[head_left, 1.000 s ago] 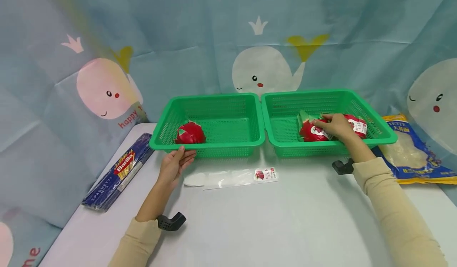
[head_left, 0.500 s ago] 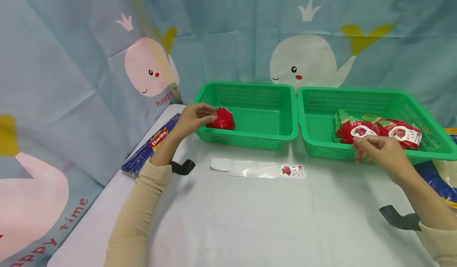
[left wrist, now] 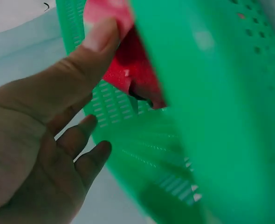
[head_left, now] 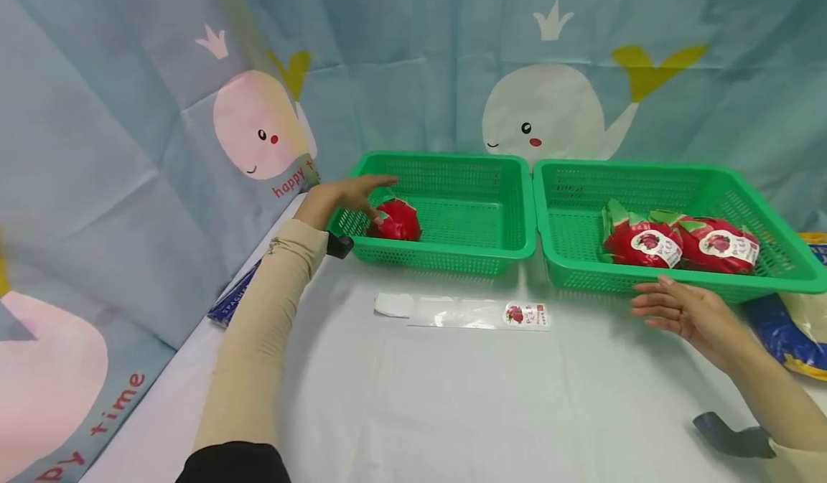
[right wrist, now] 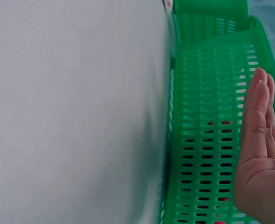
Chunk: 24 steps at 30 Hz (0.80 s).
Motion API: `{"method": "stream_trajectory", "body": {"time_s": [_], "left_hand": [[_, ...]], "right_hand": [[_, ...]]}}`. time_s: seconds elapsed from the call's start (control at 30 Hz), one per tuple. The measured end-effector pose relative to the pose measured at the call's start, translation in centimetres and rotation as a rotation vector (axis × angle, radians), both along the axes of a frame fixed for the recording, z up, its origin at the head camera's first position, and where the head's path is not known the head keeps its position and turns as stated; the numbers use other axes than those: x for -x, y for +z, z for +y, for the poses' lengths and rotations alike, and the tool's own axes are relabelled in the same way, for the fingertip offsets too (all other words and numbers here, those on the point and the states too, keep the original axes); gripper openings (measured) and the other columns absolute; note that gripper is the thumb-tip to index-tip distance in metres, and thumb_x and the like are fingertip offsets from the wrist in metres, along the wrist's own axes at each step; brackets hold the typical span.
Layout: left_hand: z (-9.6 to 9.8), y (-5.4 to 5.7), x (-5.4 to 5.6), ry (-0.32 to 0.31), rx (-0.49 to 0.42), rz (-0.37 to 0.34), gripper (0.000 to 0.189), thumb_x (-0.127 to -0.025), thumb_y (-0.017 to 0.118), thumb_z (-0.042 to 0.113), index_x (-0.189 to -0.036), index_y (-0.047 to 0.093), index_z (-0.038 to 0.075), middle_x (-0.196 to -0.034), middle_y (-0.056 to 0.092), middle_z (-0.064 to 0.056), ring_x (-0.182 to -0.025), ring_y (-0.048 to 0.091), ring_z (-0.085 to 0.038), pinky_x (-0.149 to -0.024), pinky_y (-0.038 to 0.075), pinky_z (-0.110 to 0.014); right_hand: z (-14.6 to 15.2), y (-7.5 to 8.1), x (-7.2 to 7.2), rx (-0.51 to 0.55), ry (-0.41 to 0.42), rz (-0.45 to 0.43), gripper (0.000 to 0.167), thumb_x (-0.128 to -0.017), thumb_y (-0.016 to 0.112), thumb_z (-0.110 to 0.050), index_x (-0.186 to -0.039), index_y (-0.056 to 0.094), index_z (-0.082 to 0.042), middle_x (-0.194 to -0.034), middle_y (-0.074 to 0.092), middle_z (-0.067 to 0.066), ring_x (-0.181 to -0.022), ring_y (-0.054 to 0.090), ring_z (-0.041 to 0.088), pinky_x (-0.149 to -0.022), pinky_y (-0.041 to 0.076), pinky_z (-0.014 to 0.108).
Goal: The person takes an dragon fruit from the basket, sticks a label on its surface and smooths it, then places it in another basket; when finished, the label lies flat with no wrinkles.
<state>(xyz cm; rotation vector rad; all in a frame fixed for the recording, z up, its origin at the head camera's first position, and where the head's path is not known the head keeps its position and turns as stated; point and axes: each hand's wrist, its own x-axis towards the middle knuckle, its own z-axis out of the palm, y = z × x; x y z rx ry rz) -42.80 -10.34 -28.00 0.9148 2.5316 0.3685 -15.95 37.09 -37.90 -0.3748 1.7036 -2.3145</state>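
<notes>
From my remote seat I am looking down at a white worktop. A red dragon fruit is lying in the left end of the left green basket, near the centre of the frame. My left grip is hovering over that end, released, its fingers spread; the left wrist view is showing the thumb overlapping the fruit, but whether it is pressing there I cannot tell. Towards the right edge, my right grip is hanging relaxed and empty in front of the right green basket, where two labelled fruits are lying side by side.

I am judging the dragon fruit fairly heavy for its size, firm but easily bruised, with slightly slippery skin. Its leafy tips are looking bendy and tearable, so I am favouring a broad hold round the belly, thumb opposing fingers.
</notes>
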Motion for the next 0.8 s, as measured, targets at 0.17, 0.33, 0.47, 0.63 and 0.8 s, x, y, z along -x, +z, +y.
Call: {"method": "stream_trajectory", "body": {"time_s": [0.17,0.33,0.47,0.63,0.8], "left_hand": [[2.0,-0.7,0.5,-0.055,0.069,-0.024,0.094,-0.080,0.072,0.019,-0.149,0.009,0.013,-0.154,0.007,-0.013,-0.142,0.007,-0.032,-0.109,0.027,-0.050],[4.1,-2.5,0.6,-0.098,0.103,0.034,0.084,-0.076,0.075,0.032,-0.143,0.027,0.012,-0.149,0.023,-0.013,-0.136,0.024,-0.031,-0.109,0.025,-0.050],[4.8,-2.9,0.5,-0.069,0.160,0.132,0.086,-0.073,0.075,0.042,-0.141,0.033,0.011,-0.148,0.028,-0.012,-0.135,0.029,-0.030,-0.111,0.020,-0.052],[4.5,-2.5,0.2,-0.082,0.167,0.115,0.086,-0.072,0.076,0.040,-0.139,0.035,0.005,-0.146,0.025,-0.017,-0.132,0.029,-0.032,-0.103,0.037,-0.045],[4.4,-1.8,0.1,-0.089,0.146,0.031,0.079,-0.074,0.076,0.026,-0.137,0.033,0.006,-0.133,0.037,-0.014,-0.116,0.041,-0.027,-0.093,0.044,-0.041]], "right_hand": [[-0.3,-0.3,0.1,0.020,-0.009,0.003,0.044,-0.102,0.021,-0.011,-0.113,0.063,-0.006,-0.102,0.070,0.007,-0.094,0.067,0.016,-0.079,0.053,0.026],[-0.3,-0.5,0.3,0.033,-0.006,0.014,0.044,-0.102,0.020,-0.010,-0.114,0.062,-0.005,-0.102,0.070,0.008,-0.095,0.067,0.016,-0.079,0.053,0.026],[-0.5,-0.5,0.3,0.093,0.007,0.004,0.044,-0.102,0.020,-0.009,-0.115,0.061,-0.003,-0.105,0.069,0.010,-0.097,0.066,0.018,-0.081,0.053,0.027],[-0.6,-0.4,0.2,0.120,-0.022,-0.012,0.043,-0.102,0.021,-0.010,-0.113,0.062,-0.004,-0.106,0.069,0.009,-0.098,0.066,0.019,-0.082,0.052,0.027],[-0.5,-0.4,0.2,0.148,-0.033,-0.004,0.043,-0.102,0.021,-0.009,-0.113,0.062,-0.002,-0.106,0.069,0.011,-0.097,0.066,0.021,-0.083,0.052,0.028]]}}
